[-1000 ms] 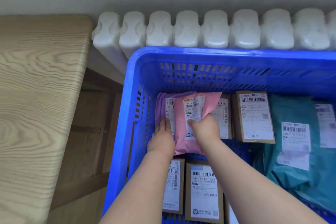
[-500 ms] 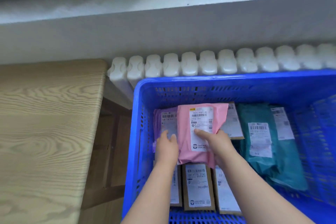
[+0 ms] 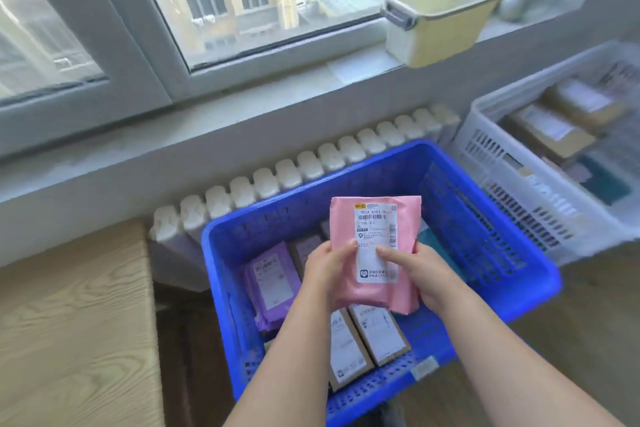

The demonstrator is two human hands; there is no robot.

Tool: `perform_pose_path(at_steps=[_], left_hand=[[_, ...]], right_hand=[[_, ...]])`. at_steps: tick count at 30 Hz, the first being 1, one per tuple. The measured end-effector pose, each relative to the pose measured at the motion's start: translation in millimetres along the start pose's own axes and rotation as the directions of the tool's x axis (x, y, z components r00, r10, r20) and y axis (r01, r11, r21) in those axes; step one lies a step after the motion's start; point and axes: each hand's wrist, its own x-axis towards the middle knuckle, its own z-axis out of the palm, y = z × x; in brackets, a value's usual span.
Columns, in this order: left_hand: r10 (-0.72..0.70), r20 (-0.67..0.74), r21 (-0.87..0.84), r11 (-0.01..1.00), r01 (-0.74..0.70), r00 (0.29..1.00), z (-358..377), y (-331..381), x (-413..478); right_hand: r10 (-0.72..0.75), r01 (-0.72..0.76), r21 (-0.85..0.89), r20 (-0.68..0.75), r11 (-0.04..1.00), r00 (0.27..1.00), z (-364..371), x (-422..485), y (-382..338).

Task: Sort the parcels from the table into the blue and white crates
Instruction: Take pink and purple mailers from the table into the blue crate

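I hold a pink parcel [image 3: 375,236] with a white label upright above the blue crate [image 3: 485,236]. My left hand [image 3: 327,267] grips its lower left edge, thumb on the label. My right hand [image 3: 420,274] grips its lower right side, thumb on the label too. Inside the blue crate lie a purple parcel [image 3: 273,281] at the left and two brown boxes [image 3: 363,340] at the front; other parcels are hidden behind the pink one. The white crate [image 3: 519,204] at the right holds several brown boxes.
A wooden table [image 3: 69,322] is at the left. A white radiator [image 3: 277,177] runs behind the blue crate under a window sill [image 3: 242,104]. A cream tub [image 3: 440,17] sits on the sill. Wooden floor [image 3: 571,322] shows at the right.
Both hands lifted the pink parcel up out of the blue crate. My left hand moved off the purple parcel onto the pink one. The view rose, revealing the window and the white crate.
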Motion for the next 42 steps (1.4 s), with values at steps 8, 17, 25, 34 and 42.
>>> perform_pose_path(at_steps=[8, 17, 25, 34, 42], left_hand=[[-0.044, 0.194, 0.198, 0.98, 0.005, 0.98, 106, -21, -29], [-0.082, 0.259, 0.349, 0.937, -0.014, 0.962, 290, -81, -48], [-0.099, 0.247, 0.332, 0.943, 0.012, 0.964, 428, -127, -69], [-0.05, 0.211, 0.303, 0.953, -0.017, 0.976, 520, -99, -23], [-0.103, 0.167, 0.394, 0.919, 0.03, 0.981, 584, -68, 57]], right_hand=[[-0.057, 0.074, 0.11, -0.147, 0.991, 0.987, -101, -61, -8], [-0.097, 0.187, 0.235, -0.35, 0.954, 0.932, -278, -102, -40], [-0.112, 0.173, 0.149, -0.347, 0.974, 0.931, -423, -112, -72], [-0.106, 0.14, 0.089, -0.314, 0.986, 0.943, -489, -41, -134], [-0.032, 0.027, -0.019, -0.328, 0.999, 0.944, -532, 31, -196]])
